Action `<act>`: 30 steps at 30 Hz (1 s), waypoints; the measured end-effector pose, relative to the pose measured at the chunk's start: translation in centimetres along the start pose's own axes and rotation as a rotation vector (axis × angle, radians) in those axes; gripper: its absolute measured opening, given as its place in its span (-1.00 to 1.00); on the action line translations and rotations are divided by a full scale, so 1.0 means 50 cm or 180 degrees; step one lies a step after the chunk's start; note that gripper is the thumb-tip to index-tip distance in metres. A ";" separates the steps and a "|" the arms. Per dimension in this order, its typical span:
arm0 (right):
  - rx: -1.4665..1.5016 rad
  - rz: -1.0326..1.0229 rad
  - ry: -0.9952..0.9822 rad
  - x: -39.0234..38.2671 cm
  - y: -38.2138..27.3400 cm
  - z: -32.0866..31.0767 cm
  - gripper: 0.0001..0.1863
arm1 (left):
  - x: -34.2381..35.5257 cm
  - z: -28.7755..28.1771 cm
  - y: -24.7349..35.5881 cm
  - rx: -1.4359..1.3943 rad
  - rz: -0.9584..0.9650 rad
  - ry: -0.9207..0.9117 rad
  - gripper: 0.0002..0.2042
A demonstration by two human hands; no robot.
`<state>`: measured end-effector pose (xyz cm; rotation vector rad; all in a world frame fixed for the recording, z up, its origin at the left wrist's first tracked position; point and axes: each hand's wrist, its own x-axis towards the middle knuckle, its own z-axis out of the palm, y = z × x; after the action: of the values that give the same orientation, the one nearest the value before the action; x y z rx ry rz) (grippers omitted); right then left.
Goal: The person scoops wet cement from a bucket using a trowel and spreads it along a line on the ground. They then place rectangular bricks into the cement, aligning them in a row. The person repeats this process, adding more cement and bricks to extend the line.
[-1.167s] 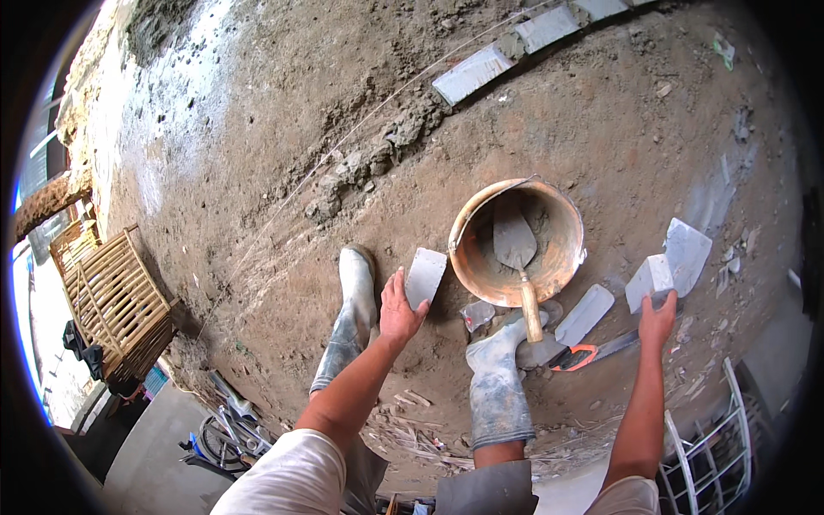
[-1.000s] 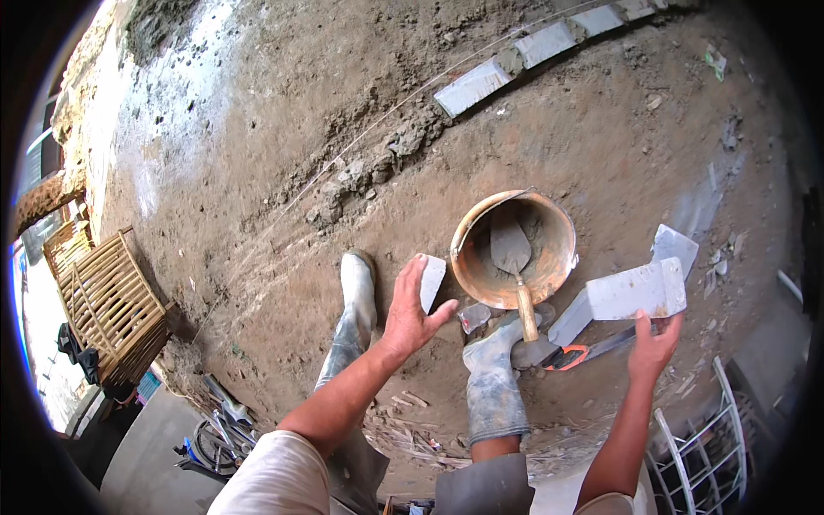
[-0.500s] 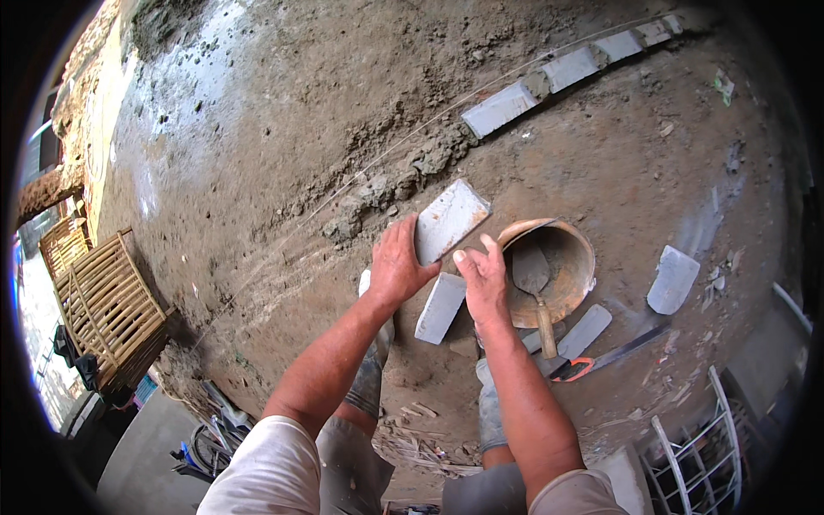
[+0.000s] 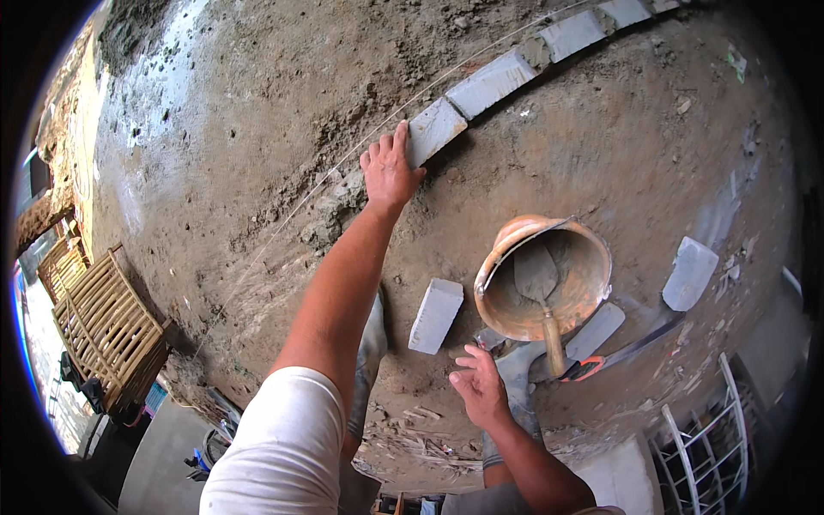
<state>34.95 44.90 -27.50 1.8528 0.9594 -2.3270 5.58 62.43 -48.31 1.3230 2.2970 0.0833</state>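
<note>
My left hand (image 4: 392, 174) is stretched out far ahead, fingers and thumb gripping the near end of a pale grey brick (image 4: 436, 130). That brick lies at the near end of a row, up against the brick beyond it (image 4: 493, 82). My right hand (image 4: 483, 386) hangs lower down with its fingers apart and slightly curled, nothing in it. Close to it, a loose grey brick (image 4: 437, 316) rests on the ground. An orange-brown bucket (image 4: 592, 287) stands tilted to the right, a trowel (image 4: 550, 330) leaning in it with its wooden handle over the rim.
A taut string (image 4: 436, 83) runs beside the brick row, with lumpy mortar (image 4: 324, 225) below. Near the bucket lie a handsaw (image 4: 635, 347), a brick piece (image 4: 597, 331) and another block (image 4: 690, 274). A bamboo rack (image 4: 107, 322) stands left; a metal frame (image 4: 699, 446) is lower right.
The left hand has carried the brick forward, from near the bucket to the row's end. My right hand has come off it and drawn back toward me.
</note>
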 end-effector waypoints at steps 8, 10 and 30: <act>0.0422 -0.0273 0.0046 0.013 -0.018 0.005 -0.34 | 0.011 0.031 -0.019 0.0120 0.0772 0.0271 -0.30; 0.0452 -0.0227 -0.0005 0.010 -0.025 0.008 -0.33 | 0.011 0.028 -0.006 0.0207 0.0696 0.0212 -0.34; 0.0809 -0.0305 0.0116 -0.006 -0.015 -0.063 -0.38 | 0.052 0.025 0.013 0.0481 0.0707 -0.0154 -0.36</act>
<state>37.52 46.84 -27.23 1.9837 0.8050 -2.5878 5.54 64.68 -50.20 1.6355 2.1438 -0.0497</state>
